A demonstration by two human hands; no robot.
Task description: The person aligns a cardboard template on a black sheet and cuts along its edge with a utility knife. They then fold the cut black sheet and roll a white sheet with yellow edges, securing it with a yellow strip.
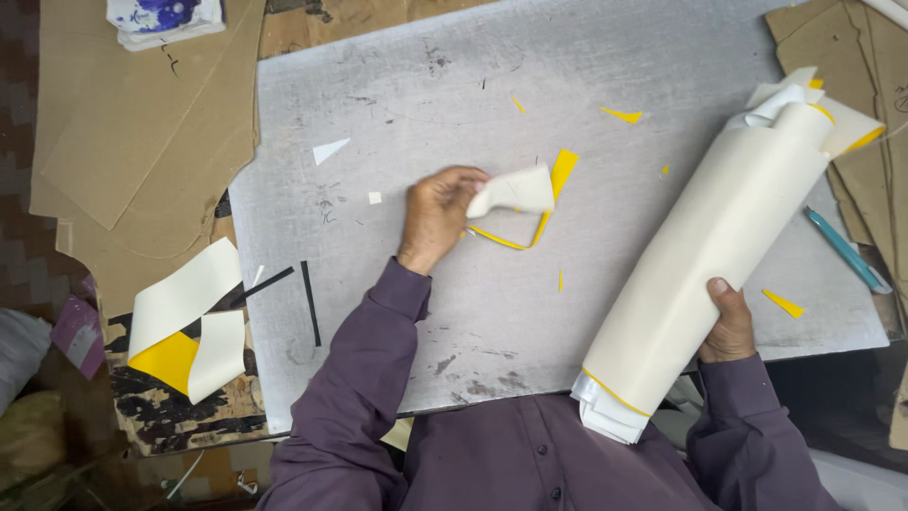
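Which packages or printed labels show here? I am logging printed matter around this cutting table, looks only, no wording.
Printed packet: top left corner, lying on the brown cardboard sheets; flat, roughly rectangular, white with blue and purple print, partly cut off by the frame.
Pink card: left edge beside the table; small and tilted; any print too small to tell.
No signs or screens in view.

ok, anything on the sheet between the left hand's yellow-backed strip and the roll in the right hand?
Nothing solid. The left hand pinches the yellow-backed strip; the right hand holds the cream roll. Between them lies bare metal sheet with small yellow offcuts.
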